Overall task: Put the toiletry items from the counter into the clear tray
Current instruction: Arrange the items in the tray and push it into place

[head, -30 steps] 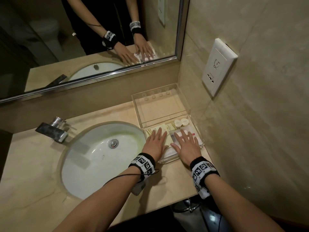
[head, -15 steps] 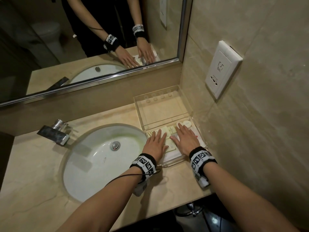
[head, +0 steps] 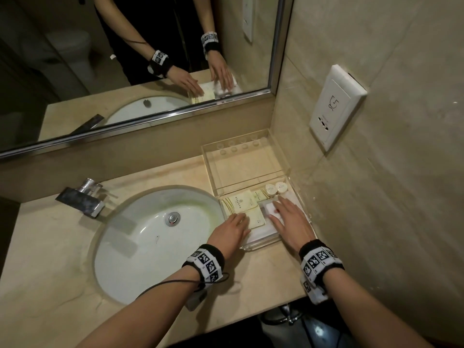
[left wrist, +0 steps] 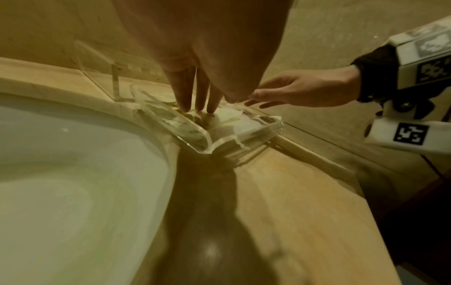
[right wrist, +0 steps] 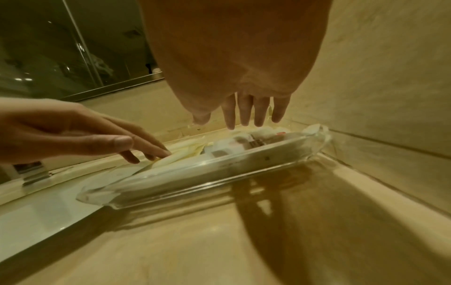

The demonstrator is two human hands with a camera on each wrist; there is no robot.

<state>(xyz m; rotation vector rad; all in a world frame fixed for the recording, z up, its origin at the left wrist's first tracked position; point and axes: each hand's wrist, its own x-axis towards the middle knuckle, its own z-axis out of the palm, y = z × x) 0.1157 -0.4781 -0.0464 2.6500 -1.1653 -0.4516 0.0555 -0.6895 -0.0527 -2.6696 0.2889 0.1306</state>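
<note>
**Status:** arranging stage, judged close to complete.

**Left hand** [head: 232, 228]: drawn back toward the near left corner of the clear tray [head: 262, 244]. A second ago laid flat across the cream sachets [head: 241, 200]; now touching only the nearer sachet, with straight fingertips [left wrist: 185, 108]. More of the sachets uncovered as a result, lying flat in the left half of the tray.

**Right hand** [head: 291, 219]: back over the white packets [head: 270, 209] after a short reach toward the two small round bottles [head: 275, 189] half a second ago. Fingers straight and slightly spread, palm down. Resting on the packets or just above them; cannot tell from the right wrist view.

Neither hand gripping anything.

**Bottles:** upright at the far end of the tray's right half, just beside each other, in the same place as before.

**Location of task items:** all visible ones inside the tray, seated on the surface [head: 263, 275] between the sink [head: 150, 242] and the side wall. None seen loose on the surface around it.

**Meaning for the task:**
- Transfer apparently done, with only flattening and squaring of the contents left.
- Left half judged settled, given the withdrawal of the left hand.
- Right stack probably under a last press.

**Caution:** light, smooth-walled tray, likely to slide under a sideways push. Press straight down only.
</note>
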